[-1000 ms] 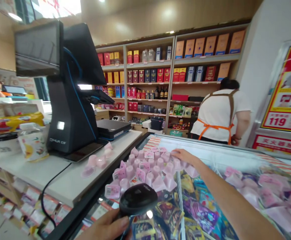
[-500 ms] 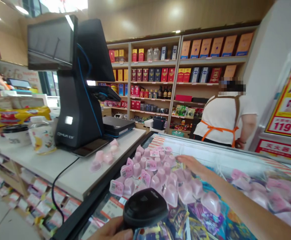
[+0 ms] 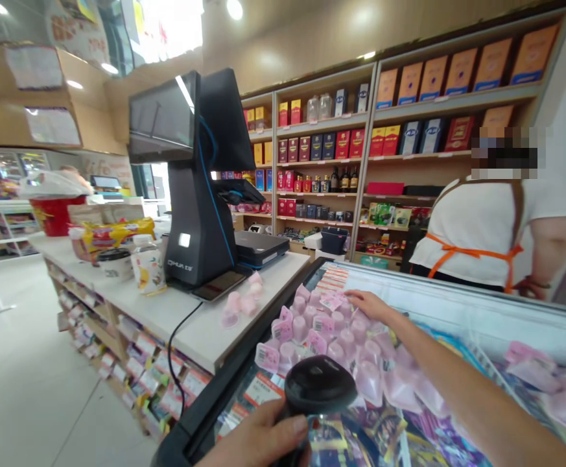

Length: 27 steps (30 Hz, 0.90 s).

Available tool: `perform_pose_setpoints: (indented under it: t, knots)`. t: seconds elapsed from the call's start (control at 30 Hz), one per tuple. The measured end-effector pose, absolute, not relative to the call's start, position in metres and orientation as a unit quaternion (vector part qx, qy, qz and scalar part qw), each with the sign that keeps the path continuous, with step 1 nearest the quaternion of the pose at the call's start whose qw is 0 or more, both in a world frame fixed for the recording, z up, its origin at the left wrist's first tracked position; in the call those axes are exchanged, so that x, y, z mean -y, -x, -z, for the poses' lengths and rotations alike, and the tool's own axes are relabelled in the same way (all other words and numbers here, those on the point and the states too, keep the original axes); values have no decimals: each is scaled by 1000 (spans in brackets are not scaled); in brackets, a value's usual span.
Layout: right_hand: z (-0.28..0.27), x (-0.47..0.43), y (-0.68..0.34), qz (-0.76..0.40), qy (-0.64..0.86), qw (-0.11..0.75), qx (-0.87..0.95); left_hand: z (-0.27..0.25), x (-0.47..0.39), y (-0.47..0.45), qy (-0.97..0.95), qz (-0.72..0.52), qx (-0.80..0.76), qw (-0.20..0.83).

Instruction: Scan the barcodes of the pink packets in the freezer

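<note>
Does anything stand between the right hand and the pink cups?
Nothing visible does: the right hand is at the far edge of the pink cups. The scanner in the left hand is nearer the camera.

Left grip: a bare hand – the back, a broad thumb with a rounded tip and part of the knuckle line show, the other fingers being largely hidden, and the short stretch of wrist behind it is uncovered as far as the lower edge of the view. Right grip: likewise a bare hand, smaller in view, with slender fingers and a narrow wrist. Right forearm – uncovered along its whole visible length, smooth and even in outline, broadening steadily from the wrist; nails and finer surface detail too blurred to record.
</note>
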State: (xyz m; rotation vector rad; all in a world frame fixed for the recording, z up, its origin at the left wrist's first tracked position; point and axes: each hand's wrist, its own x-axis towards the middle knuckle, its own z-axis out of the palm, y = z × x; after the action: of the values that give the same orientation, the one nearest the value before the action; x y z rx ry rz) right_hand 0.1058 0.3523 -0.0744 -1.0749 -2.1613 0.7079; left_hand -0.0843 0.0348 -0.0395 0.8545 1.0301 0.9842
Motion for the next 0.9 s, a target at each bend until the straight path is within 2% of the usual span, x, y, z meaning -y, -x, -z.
perform_pose_setpoints:
  t: [0.23, 0.4, 0.47, 0.57, 0.73, 0.9]
  knots:
    - [43, -280, -118, -300, 419, 337, 788, 25, -16, 63, -406, -436, -467, 654]
    - [17, -234, -198, -253, 501, 376, 738, 19, -10, 49, -415, -428, -482, 642]
    - [27, -203, -234, -239, 531, 380, 718, 15, -8, 43, -426, -428, -478, 638]
    - [59, -152, -264, -218, 536, 434, 691, 9, -4, 38, -431, -437, -467, 637]
    - [103, -112, -253, -114, 506, 342, 784, 15, 3, 39, -438, -448, -457, 631]
    - [103, -128, -234, -46, 542, 338, 768, 35, -7, 30, -444, -490, -420, 621]
